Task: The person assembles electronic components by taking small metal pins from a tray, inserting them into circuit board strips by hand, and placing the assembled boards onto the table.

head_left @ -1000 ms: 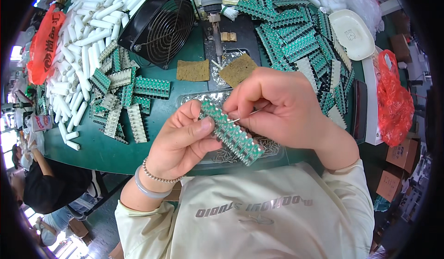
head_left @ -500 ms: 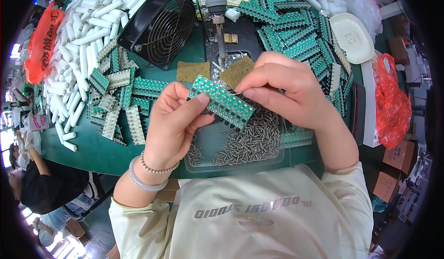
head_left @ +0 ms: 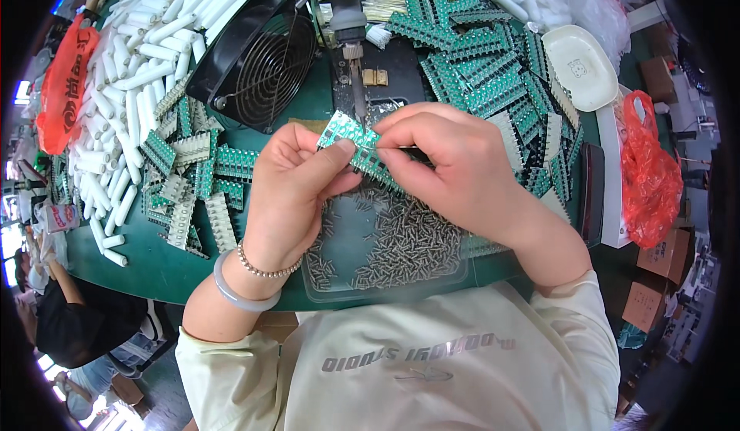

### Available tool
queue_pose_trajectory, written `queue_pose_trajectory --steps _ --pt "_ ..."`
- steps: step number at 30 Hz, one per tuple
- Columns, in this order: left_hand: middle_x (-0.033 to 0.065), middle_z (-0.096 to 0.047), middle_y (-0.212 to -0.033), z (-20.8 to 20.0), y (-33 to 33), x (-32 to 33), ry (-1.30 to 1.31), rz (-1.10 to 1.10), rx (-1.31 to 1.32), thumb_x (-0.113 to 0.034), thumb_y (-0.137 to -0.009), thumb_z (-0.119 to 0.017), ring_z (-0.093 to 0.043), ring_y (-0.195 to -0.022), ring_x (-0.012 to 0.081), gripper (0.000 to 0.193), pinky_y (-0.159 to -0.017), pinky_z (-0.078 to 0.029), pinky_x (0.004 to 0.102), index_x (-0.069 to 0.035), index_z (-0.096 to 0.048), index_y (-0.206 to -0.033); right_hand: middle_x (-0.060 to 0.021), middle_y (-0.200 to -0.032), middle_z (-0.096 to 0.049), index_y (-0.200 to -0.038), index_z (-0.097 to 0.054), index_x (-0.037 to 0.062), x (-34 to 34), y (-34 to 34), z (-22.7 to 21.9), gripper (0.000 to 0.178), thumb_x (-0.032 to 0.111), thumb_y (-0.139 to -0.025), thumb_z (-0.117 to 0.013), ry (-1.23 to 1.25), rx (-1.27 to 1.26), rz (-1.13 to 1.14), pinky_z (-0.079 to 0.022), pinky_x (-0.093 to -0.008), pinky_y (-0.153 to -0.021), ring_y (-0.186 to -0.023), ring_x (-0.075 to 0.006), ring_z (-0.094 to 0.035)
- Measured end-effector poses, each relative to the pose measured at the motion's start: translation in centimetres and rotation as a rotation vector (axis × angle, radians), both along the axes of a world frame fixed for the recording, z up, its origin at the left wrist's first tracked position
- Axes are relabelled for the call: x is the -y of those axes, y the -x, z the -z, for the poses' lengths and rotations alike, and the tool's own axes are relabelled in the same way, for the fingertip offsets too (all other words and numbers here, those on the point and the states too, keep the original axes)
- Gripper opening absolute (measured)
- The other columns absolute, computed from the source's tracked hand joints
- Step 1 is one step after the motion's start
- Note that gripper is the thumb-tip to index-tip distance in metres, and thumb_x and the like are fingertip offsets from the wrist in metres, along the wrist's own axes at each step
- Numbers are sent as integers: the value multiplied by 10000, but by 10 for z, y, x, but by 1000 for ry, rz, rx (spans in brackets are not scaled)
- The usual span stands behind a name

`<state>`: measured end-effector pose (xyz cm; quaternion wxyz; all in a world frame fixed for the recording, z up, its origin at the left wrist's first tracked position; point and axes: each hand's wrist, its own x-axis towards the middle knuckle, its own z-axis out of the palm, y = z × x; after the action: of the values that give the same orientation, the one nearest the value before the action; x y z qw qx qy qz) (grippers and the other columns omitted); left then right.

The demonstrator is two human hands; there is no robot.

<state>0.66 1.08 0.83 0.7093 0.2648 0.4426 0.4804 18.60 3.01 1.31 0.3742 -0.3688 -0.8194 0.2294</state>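
A green circuit board panel (head_left: 358,144) with rows of small dark and silvery parts is tilted in my left hand (head_left: 291,171), thumb on top and fingers beneath. My right hand (head_left: 441,161) has its thumb and forefinger pinched together at the board's right part; whatever is between them is hidden. Just above the board's upper edge comes the tip of an upright soldering iron (head_left: 357,84) in a stand. Below both hands lies a clear plastic tray (head_left: 331,296) with many small silvery metal pieces (head_left: 408,238).
A black fan (head_left: 258,61) stands left of the iron. White tubes (head_left: 150,69) are heaped at the left, beside more boards (head_left: 193,161). Another board pile (head_left: 489,65) fills the right, near a cream dish (head_left: 580,67) and a red bag (head_left: 651,169). A person (head_left: 77,315) sits far left.
Both hands have brought the board up and slightly left, under the iron's tip. My right fingers have closed in on the board; the thin silvery strand seen at them before no longer shows.
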Motion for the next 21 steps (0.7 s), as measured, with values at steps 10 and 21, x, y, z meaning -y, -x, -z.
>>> queue_pose_trajectory --steps 10,21 --pt "49 -584 -793 -2 -2 -4 23 12 37 1 -822 -565 -578 -684 67 96 -605 -534 183 -28 -479 -792 -80 -797 -646 -750 -611 30 -6 -3 -7 88 9 -673 -647 9 23 17 -498 -253 -578 -670 -181 -627" --pt "53 -583 -782 -2 -1 -6 18 22 51 -3 -820 -569 -579 -673 73 98 -596 -536 186 -25 -482 -780 -76 -792 -647 -735 -619 35 -8 -3 -9 83 15 -664 -658 -10 48 27 -500 -261 -597 -697 -188 -628"
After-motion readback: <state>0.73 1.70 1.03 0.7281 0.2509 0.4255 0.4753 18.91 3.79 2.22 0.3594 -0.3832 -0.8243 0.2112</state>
